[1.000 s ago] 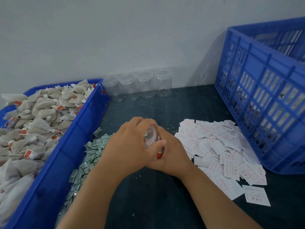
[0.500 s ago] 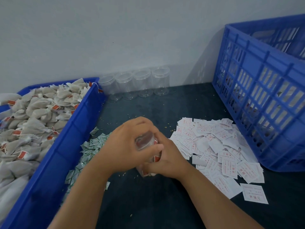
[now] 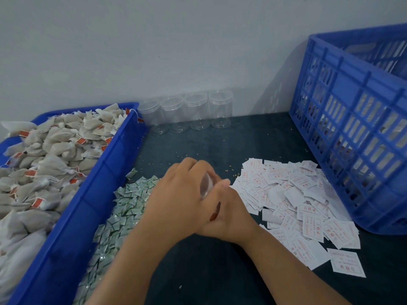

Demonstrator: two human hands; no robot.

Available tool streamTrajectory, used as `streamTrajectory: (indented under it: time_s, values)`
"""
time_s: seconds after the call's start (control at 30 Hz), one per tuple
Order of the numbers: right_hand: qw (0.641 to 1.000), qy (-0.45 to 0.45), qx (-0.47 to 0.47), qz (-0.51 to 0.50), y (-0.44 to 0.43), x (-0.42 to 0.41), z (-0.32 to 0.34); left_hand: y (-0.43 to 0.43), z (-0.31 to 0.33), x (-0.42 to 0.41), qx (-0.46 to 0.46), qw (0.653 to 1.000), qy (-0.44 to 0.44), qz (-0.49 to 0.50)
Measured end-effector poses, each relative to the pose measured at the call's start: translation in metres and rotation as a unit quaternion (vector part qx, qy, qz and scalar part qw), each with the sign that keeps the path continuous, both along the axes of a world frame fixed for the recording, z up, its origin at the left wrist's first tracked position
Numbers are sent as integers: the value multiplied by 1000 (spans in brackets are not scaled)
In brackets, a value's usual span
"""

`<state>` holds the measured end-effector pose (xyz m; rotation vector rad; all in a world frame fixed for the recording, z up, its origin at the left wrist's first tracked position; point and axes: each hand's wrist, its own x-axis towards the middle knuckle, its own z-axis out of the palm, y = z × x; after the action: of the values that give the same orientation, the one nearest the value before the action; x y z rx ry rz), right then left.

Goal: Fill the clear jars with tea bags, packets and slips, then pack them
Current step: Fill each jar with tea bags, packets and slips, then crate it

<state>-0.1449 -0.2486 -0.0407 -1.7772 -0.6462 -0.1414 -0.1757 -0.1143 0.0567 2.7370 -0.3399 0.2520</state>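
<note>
Currently: 1 jar (image 3: 206, 186), clasped by fingers of left hand (image 3: 182, 194) and right hand (image 3: 231, 219). Risk: red tag (image 3: 215, 213) poking out beside jar may snag or tear.

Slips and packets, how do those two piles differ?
The slips are white with red print; the packets are green and white. Slips lie beside the crate, packets against the tray. Each slip looks larger than a packet. Both are loose heaps on the table.
</note>
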Motion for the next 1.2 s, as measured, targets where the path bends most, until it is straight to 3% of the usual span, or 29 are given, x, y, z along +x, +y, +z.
streamTrajectory:
  time_s: [0.2, 0.27, 0.4, 0.47, 0.53, 0.6, 0.77, 0.9, 1.0, 1.07, 1.13, 1.2]
  values:
    - [999, 28, 18, 13, 0, 3, -5, 30, 7, 20, -98, 968, 60, -224]
    - [999, 30, 25, 11, 3, 3, -7, 30, 9, 19, -96, 973, 69, -198]
    - [999, 21, 10, -38, 7, 1, -8, 7, -2, 9, -39, 994, 93, 43]
    - [999, -6, -30, -42, 7, 1, -7, -8, -9, 5, -33, 993, 51, 98]
    - [999, -8, -41, -26, 2, 2, -5, -14, -12, 4, -10, 996, -26, 83]
    - [999, 27, -28, -4, -4, 3, -4, -6, -10, 8, -29, 998, -47, 16]
    - [997, 60, 13, 38, -3, 5, -5, 29, 0, 16, -96, 973, 42, -203]
    - [997, 74, 2, 28, 2, 5, -6, 33, 4, 10, 30, 991, 52, -119]
    - [999, 38, -20, -3, 6, 5, -9, 20, 0, 3, -90, 991, 97, 25]
    - [1000, 13, -18, -13, 10, 3, -8, 2, -9, 0, -98, 987, 57, 112]
    - [999, -17, -33, -20, 9, 0, -2, -10, -15, -4, -69, 990, -46, 114]
    - [999, -15, -46, -15, 2, 1, 3, -8, -15, -3, -70, 992, -98, 29]
